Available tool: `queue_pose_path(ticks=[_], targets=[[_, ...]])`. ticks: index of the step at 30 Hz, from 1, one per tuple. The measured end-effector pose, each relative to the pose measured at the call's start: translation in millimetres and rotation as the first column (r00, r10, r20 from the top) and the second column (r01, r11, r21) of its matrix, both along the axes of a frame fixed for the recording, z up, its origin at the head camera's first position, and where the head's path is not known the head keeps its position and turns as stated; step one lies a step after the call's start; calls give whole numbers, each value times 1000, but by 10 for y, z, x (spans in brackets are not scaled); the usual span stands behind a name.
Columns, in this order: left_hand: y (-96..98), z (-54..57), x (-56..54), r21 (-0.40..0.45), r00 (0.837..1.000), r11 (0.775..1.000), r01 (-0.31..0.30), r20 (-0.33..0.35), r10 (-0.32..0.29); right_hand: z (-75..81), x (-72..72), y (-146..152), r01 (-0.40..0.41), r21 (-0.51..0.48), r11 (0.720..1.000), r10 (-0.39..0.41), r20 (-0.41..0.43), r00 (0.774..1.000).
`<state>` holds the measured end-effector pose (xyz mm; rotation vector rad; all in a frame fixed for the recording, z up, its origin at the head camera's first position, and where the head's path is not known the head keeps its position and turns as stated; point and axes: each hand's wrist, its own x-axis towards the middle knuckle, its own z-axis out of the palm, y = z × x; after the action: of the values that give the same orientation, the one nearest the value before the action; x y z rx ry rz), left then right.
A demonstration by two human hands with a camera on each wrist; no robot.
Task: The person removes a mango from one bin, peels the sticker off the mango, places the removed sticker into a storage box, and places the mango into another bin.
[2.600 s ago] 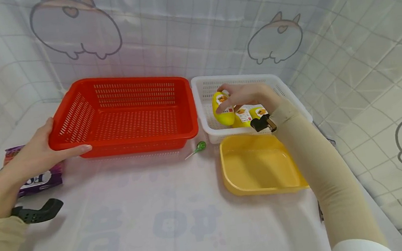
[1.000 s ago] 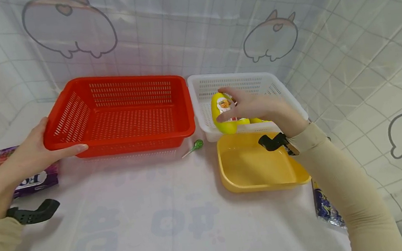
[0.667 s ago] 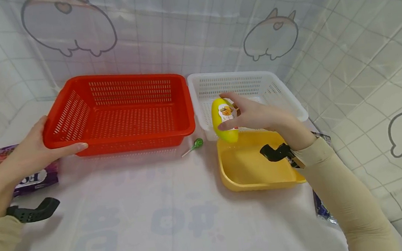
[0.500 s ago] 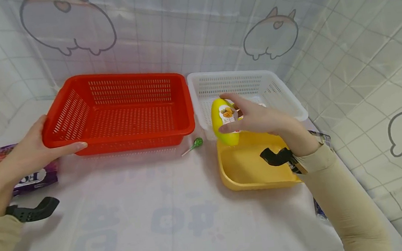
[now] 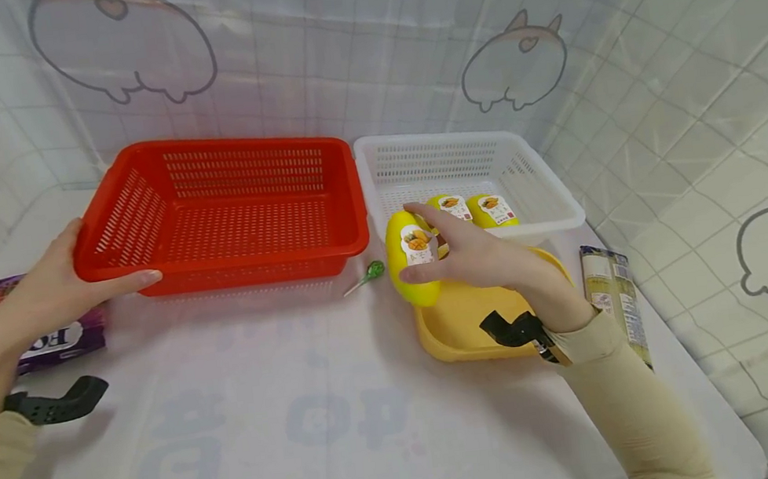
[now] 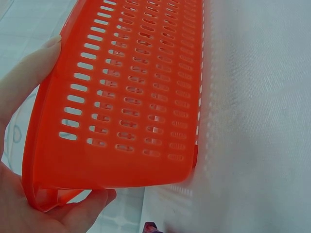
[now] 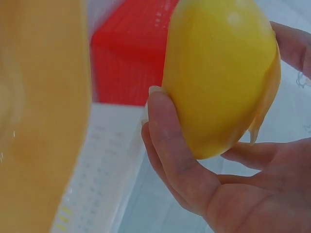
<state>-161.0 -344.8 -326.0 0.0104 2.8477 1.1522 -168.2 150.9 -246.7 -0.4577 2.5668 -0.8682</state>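
Note:
My right hand [image 5: 474, 257] grips a yellow mango-shaped package [image 5: 408, 248] with a mango picture on its label. It holds the package in the air over the left rim of the yellow tub [image 5: 485, 319]. The right wrist view shows fingers and thumb curled round this package [image 7: 218, 77] from below and the side. Two similar yellow packages [image 5: 492, 210] lie in the white basket [image 5: 559, 212] behind. My left hand [image 5: 65, 287] holds the left front corner of the red basket [image 5: 253, 272], whose inside is bare. In the left wrist view, fingers wrap the red basket's rim [image 6: 36, 141].
A green lollipop [image 5: 375, 270] lies on the white tablecloth [image 5: 272, 442] in front of the gap between the baskets. Beneath my left forearm is a purple bag [image 5: 75, 338]. A flat printed packet [image 5: 613, 296] lies right of the tub. Patterned curtains stand behind and beside the table.
My right hand has lifted the yellow package out of the white basket and brought it toward me and slightly left, over the tub's edge. The left hand keeps its hold on the red basket.

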Motion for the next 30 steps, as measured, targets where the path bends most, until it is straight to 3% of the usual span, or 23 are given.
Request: queue_pose_path(ticks=[5,18,30], targets=[[3,-11,-1,13,1000,1000,-4,-23,4,-60,94,-83,-5,-24,1000,4,-22,1000],[13,1,0,7,1000,1000,-17,-20,17,-205,272,-287,-50,44,998,52,-37,998],[23,-8,4,-20,999,999,-38,1,38,-414,357,-363,-119,-68,991,116,-37,993]])
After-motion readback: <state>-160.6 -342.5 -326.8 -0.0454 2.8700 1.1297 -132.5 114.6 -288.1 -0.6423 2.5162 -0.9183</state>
